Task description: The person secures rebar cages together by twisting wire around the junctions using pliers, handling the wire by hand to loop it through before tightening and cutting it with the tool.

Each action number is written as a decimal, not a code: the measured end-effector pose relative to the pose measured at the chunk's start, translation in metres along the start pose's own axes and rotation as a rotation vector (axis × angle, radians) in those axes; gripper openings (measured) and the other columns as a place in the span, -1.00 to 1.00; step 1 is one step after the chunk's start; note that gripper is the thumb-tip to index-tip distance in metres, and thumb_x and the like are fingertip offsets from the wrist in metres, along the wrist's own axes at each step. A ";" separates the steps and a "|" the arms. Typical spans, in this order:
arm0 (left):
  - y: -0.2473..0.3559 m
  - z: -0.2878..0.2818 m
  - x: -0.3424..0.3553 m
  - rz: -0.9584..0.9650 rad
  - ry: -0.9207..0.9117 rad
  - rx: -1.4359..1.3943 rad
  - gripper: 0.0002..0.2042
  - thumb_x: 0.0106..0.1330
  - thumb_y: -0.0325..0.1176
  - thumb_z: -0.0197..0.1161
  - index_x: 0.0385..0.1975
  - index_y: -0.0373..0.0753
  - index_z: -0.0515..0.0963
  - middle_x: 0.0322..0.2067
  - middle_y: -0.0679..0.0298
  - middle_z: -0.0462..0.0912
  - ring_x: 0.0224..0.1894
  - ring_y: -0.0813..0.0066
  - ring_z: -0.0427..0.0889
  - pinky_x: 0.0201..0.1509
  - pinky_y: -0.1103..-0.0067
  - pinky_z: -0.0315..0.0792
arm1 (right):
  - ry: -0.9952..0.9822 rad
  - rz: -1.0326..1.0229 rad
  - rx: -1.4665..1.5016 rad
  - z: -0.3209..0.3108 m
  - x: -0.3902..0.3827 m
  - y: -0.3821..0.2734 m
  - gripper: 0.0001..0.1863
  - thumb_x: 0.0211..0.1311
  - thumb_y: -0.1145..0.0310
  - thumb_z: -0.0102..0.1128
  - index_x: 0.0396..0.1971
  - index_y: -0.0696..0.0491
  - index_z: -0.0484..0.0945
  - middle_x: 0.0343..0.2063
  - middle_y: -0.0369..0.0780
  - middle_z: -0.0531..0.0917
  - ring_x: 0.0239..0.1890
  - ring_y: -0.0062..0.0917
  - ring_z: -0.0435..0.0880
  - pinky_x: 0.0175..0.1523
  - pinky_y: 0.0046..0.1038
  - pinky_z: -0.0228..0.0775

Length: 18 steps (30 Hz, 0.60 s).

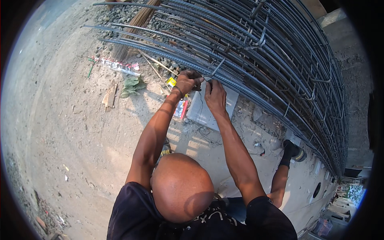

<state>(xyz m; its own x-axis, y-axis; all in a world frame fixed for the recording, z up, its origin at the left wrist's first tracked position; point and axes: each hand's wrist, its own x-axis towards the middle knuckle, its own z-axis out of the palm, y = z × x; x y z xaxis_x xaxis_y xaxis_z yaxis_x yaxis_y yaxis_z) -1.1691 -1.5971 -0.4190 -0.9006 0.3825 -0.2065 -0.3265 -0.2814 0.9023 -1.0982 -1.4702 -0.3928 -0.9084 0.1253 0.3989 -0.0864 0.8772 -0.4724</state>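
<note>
Both my arms reach forward to the near edge of a long cage of ribbed steel bars. My left hand is closed, thumb and fingers pinched together just under the lowest bars. Beside it my right hand has its fingers curled in and pressed together, close to the same bars and a steel stirrup. Whatever the fingertips hold is too small to make out. A thin dark wire trails below the left hand, across a pale flat slab; its upper end is hidden.
Gravel and a bundle of thin sticks lie at the far left, partly under protruding bar ends. A plastic wrapper, a green leaf and a wood scrap litter the sandy ground. A shod foot is near the cage at right.
</note>
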 end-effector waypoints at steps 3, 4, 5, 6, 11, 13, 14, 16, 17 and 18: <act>0.001 0.000 -0.002 0.086 0.032 0.094 -0.90 0.12 -0.50 0.31 -0.52 -0.39 0.54 -0.68 0.28 0.52 -0.63 0.56 0.51 -0.61 0.64 0.45 | 0.011 -0.104 -0.007 0.005 0.003 0.007 -0.90 0.18 0.46 0.04 -0.40 0.17 0.38 -0.54 0.00 0.51 -0.43 -0.02 0.55 -0.32 -0.13 0.36; 0.000 0.003 -0.004 0.113 0.064 0.156 -0.91 0.10 -0.51 0.30 -0.54 -0.38 0.55 -0.68 0.25 0.54 -0.60 0.55 0.52 -0.57 0.58 0.44 | 0.022 -0.072 0.011 0.009 0.003 0.009 -0.91 0.19 0.45 0.04 -0.40 0.17 0.40 -0.49 0.03 0.52 -0.42 -0.02 0.55 -0.34 -0.18 0.37; -0.002 0.006 -0.006 0.188 0.118 0.234 -0.91 0.09 -0.50 0.29 -0.54 -0.38 0.55 -0.67 0.23 0.55 -0.60 0.53 0.53 -0.54 0.56 0.44 | 0.034 -0.041 0.028 0.015 0.001 0.008 -0.91 0.20 0.45 0.04 -0.39 0.17 0.42 -0.45 0.05 0.53 -0.41 -0.03 0.55 -0.36 -0.23 0.39; -0.005 0.011 -0.009 0.262 0.172 0.310 -0.91 0.08 -0.50 0.28 -0.55 -0.38 0.55 -0.66 0.21 0.57 -0.60 0.50 0.54 -0.51 0.54 0.45 | 0.045 -0.010 0.046 0.021 0.000 0.008 -0.90 0.20 0.45 0.04 -0.39 0.18 0.44 -0.41 0.08 0.54 -0.41 -0.04 0.55 -0.37 -0.27 0.40; -0.010 0.022 -0.025 0.420 0.252 0.478 -0.86 0.18 -0.47 0.20 -0.37 -0.44 0.56 -0.56 0.20 0.62 -0.54 0.61 0.54 -0.48 0.64 0.41 | 0.023 0.364 0.895 0.050 -0.004 -0.002 -0.87 0.27 0.44 0.01 -0.24 0.10 0.51 -0.40 -0.26 0.60 -0.45 -0.45 0.60 -0.36 -0.51 0.44; -0.001 0.010 -0.027 0.187 0.120 0.197 -0.83 0.19 -0.43 0.23 -0.35 -0.44 0.56 -0.57 0.22 0.61 -0.54 0.61 0.54 -0.49 0.64 0.40 | -0.104 0.586 1.421 0.054 -0.006 -0.007 -0.85 0.30 0.41 -0.01 -0.20 0.06 0.52 -0.40 -0.35 0.58 -0.44 -0.59 0.58 -0.35 -0.55 0.45; 0.029 0.008 -0.037 0.034 0.059 0.242 -0.83 0.20 -0.40 0.25 -0.36 -0.42 0.58 -0.55 0.23 0.62 -0.54 0.61 0.53 -0.49 0.64 0.40 | -0.239 0.702 1.388 0.052 -0.006 -0.001 -0.84 0.33 0.36 -0.03 -0.21 0.04 0.52 -0.42 -0.32 0.58 -0.45 -0.61 0.56 -0.32 -0.55 0.47; 0.019 -0.005 -0.023 0.084 0.024 0.193 -0.82 0.16 -0.37 0.30 -0.40 -0.40 0.59 -0.53 0.24 0.62 -0.52 0.60 0.53 -0.43 0.64 0.39 | -0.356 0.701 1.377 0.046 -0.003 0.006 -0.83 0.33 0.33 -0.03 -0.20 0.04 0.51 -0.44 -0.32 0.58 -0.45 -0.62 0.56 -0.32 -0.55 0.47; 0.017 -0.006 -0.017 0.143 0.032 0.136 -0.82 0.15 -0.37 0.31 -0.42 -0.39 0.60 -0.53 0.25 0.62 -0.50 0.61 0.53 -0.41 0.64 0.38 | -0.414 0.698 1.372 0.041 0.000 0.007 -0.82 0.34 0.32 -0.02 -0.19 0.04 0.50 -0.45 -0.32 0.58 -0.46 -0.63 0.56 -0.32 -0.55 0.47; 0.016 -0.008 -0.012 0.159 0.047 0.232 -0.79 0.13 -0.32 0.34 -0.42 -0.37 0.60 -0.53 0.26 0.62 -0.46 0.61 0.52 -0.36 0.65 0.37 | -0.457 0.745 1.303 0.036 0.003 0.009 -0.81 0.33 0.26 -0.02 -0.21 0.01 0.50 -0.48 -0.31 0.59 -0.47 -0.61 0.57 -0.33 -0.54 0.47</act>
<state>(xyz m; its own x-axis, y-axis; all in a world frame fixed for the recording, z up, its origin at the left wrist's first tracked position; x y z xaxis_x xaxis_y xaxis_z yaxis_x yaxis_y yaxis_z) -1.1658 -1.6126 -0.4053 -0.9495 0.3065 -0.0676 -0.1102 -0.1238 0.9862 -1.1164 -1.4789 -0.4240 -0.9274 -0.0260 -0.3731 0.3597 -0.3353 -0.8708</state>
